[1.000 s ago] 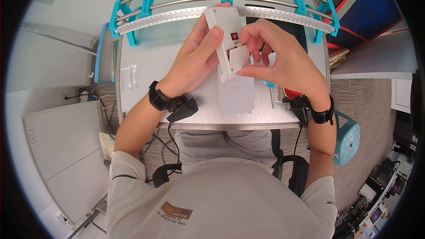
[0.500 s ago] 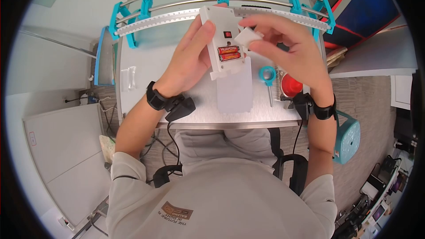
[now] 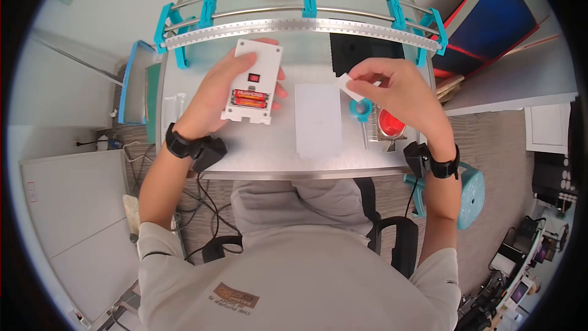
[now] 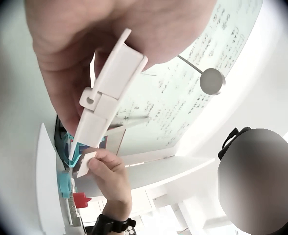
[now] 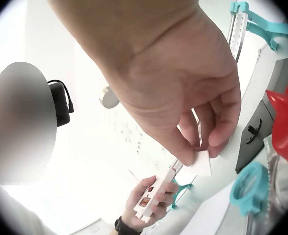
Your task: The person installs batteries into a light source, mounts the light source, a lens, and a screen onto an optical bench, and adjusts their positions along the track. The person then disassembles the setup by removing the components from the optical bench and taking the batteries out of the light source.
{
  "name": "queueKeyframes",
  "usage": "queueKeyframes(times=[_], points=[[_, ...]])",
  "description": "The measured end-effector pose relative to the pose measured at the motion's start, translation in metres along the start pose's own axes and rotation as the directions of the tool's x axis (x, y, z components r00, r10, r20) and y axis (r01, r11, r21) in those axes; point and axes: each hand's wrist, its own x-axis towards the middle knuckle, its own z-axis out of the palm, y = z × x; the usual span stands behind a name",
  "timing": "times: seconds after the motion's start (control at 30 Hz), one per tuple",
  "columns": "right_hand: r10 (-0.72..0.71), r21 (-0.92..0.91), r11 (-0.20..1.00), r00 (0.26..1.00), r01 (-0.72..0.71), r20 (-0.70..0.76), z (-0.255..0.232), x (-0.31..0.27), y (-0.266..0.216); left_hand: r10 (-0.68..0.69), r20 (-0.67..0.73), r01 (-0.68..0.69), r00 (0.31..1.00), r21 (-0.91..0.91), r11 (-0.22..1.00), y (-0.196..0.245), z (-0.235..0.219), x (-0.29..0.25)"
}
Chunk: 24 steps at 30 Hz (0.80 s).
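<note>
My left hand [image 3: 211, 93] grips a white plastic battery case [image 3: 260, 64], thumb on its face and fingers behind. Two red batteries [image 3: 250, 98] lie exposed in its lower compartment, below a small red switch [image 3: 254, 78]. In the left wrist view the case [image 4: 112, 83] is seen edge-on. Well to the right, my right hand [image 3: 401, 92] pinches a small white battery cover [image 3: 350, 89] between thumb and fingertips, apart from the case. The right wrist view shows the cover [image 5: 201, 165] at the fingertips.
A white sheet [image 3: 318, 119] lies mid-table. Right of it are a teal ring with a metal shank [image 3: 361, 109] and a red object [image 3: 391, 124]. A black mat [image 3: 361, 49] lies behind the right hand. A teal-bracketed rail frame [image 3: 309, 0] with a curved scale spans the far side.
The cover has come off the case, exposing the batteries. My left hand has moved left and nearer with the case; my right hand has drawn away rightward with the cover.
</note>
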Motion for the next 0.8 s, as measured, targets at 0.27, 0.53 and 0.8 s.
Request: queueKeyframes(times=[0.27,0.53,0.8], points=[[-0.077,-0.109,0.989,0.982,0.097,0.173,0.02,0.013,-0.011,-0.027,-0.002,0.027,1.0,-0.074,0.997,-0.006,-0.015,-0.004],[-0.074,-0.158,0.98,0.959,0.121,0.274,0.041,0.033,-0.015,-0.028,0.011,0.029,1.0,-0.105,0.994,-0.008,-0.012,-0.005],[-0.077,-0.218,0.967,0.966,0.133,0.248,0.044,0.035,-0.016,-0.03,0.055,0.036,0.998,-0.113,0.993,-0.011,-0.01,-0.005]])
